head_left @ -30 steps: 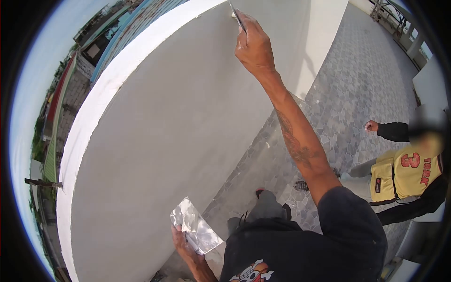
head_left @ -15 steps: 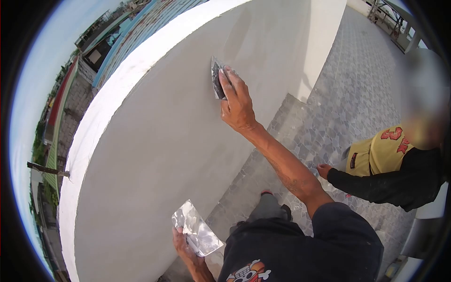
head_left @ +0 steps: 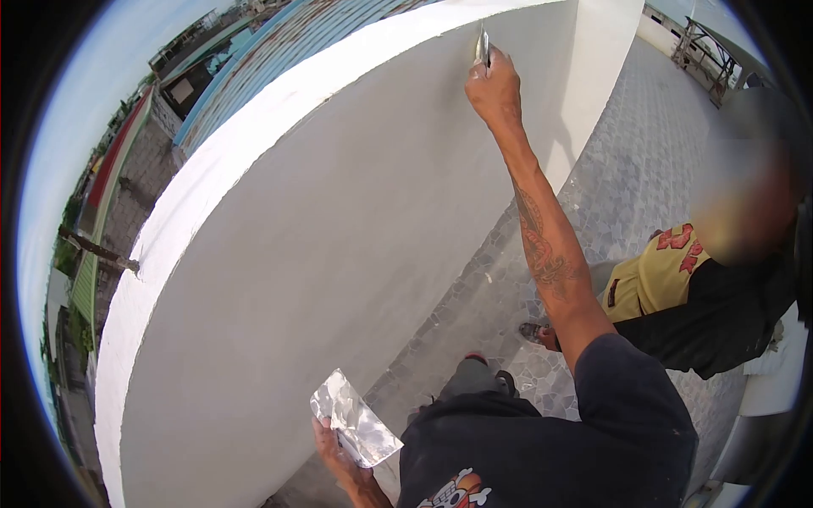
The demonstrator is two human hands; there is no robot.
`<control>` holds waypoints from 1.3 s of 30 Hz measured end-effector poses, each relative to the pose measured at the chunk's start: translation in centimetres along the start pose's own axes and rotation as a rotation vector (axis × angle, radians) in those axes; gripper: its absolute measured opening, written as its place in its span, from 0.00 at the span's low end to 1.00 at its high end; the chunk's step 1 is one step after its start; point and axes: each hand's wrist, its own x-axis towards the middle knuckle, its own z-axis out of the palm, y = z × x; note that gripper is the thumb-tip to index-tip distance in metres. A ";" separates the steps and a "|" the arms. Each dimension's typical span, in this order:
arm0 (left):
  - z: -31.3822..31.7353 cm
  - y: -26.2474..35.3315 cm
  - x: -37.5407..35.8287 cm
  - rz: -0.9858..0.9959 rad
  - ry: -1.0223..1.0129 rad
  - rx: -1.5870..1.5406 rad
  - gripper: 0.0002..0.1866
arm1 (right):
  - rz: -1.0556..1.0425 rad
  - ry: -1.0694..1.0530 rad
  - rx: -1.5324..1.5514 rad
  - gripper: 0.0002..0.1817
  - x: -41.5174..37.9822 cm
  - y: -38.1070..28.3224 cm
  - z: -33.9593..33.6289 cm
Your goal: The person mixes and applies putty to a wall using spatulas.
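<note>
My right hand [head_left: 494,85] is stretched far out and closed round a putty knife [head_left: 483,44], seen nearly edge-on. The blade lies right at the upper part of the grey wall [head_left: 279,245], close below its white top edge. Low in the view, my left hand [head_left: 335,449] is closed on a shiny metal plate [head_left: 354,416] with a smeared, reflective face. Most of the left fingers are hidden behind the plate, which overlaps the bottom of the wall in this view.
To my right stands a person [head_left: 669,279] in a yellow and black top. The wall's white top [head_left: 212,152] curves along the left, with a rusty bar [head_left: 102,251] jutting out. Below lies a stone-patterned floor [head_left: 627,144]; corrugated roofs [head_left: 254,63] show beyond.
My right hand has swept the putty knife up and away along the wall to near its top edge, turning the blade edge-on. My left hand and the plate have barely moved. The person has shifted closer.
</note>
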 end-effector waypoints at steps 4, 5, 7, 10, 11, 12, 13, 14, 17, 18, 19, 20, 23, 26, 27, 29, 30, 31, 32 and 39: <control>-1.3 -0.4 0.1 0.030 0.016 0.049 0.16 | -0.467 0.141 -0.023 0.25 -5.9 0.1 1.7; -1.2 -0.2 0.1 0.025 0.017 0.050 0.16 | -0.530 0.120 -0.022 0.25 -7.7 0.1 1.3; -2.6 -0.5 0.3 0.033 -0.024 0.029 0.17 | -0.644 0.057 -0.014 0.25 -10.0 0.8 0.9; -3.9 -1.1 1.1 0.053 -0.096 -0.010 0.19 | -0.648 0.021 0.027 0.22 -9.7 3.4 -1.4; -3.6 -1.2 1.2 0.045 -0.085 -0.008 0.19 | -0.553 0.068 0.052 0.21 -8.5 3.2 -2.2; -3.5 -1.3 1.2 0.037 -0.072 -0.006 0.19 | -0.459 0.113 0.078 0.21 -7.2 3.3 -2.7; -3.7 -1.5 1.2 0.043 -0.090 -0.002 0.18 | -0.411 0.125 0.068 0.20 -5.4 3.8 -2.8; -4.1 -1.7 1.3 0.052 -0.108 0.001 0.17 | -0.364 0.138 0.059 0.20 -3.7 4.1 -2.6; -3.9 -1.6 1.3 0.065 -0.088 0.000 0.16 | -0.370 0.114 0.012 0.20 0.4 4.4 -1.5; -3.8 -1.9 1.4 0.069 -0.067 -0.007 0.16 | -0.395 0.138 -0.005 0.22 0.5 4.5 -1.0; -3.3 -1.8 1.3 0.061 -0.036 -0.024 0.16 | -0.418 0.157 -0.019 0.23 0.9 4.6 -0.2; -2.6 -1.6 0.9 0.052 -0.002 -0.039 0.16 | -0.439 0.173 -0.033 0.25 1.2 4.5 0.6; -2.6 -1.7 0.4 0.033 0.028 -0.045 0.17 | -0.381 0.192 -0.081 0.30 -0.8 4.3 3.2; -2.5 -1.7 0.4 0.038 0.044 -0.020 0.18 | -0.446 0.236 -0.105 0.34 -4.5 2.6 4.7; -2.8 -1.9 0.5 0.041 0.051 -0.015 0.19 | -0.489 0.199 -0.113 0.34 -6.2 2.1 4.2; -3.4 -1.9 0.7 0.051 -0.013 -0.029 0.18 | -0.580 0.134 -0.132 0.34 -9.2 0.8 2.8; -3.2 -1.7 0.9 0.057 -0.048 -0.038 0.18 | -0.614 0.076 -0.099 0.33 -9.5 0.4 1.5; -2.9 -1.4 0.9 0.041 -0.084 -0.067 0.16 | -0.650 0.016 -0.067 0.32 -9.7 0.4 -0.5; -3.4 -1.3 1.0 0.051 -0.117 -0.067 0.16 | -0.684 -0.046 -0.034 0.31 -10.0 0.5 -2.1; -4.9 -1.1 1.1 0.018 -0.121 -0.081 0.17 | 0.196 -0.060 0.031 0.18 1.2 5.3 -3.4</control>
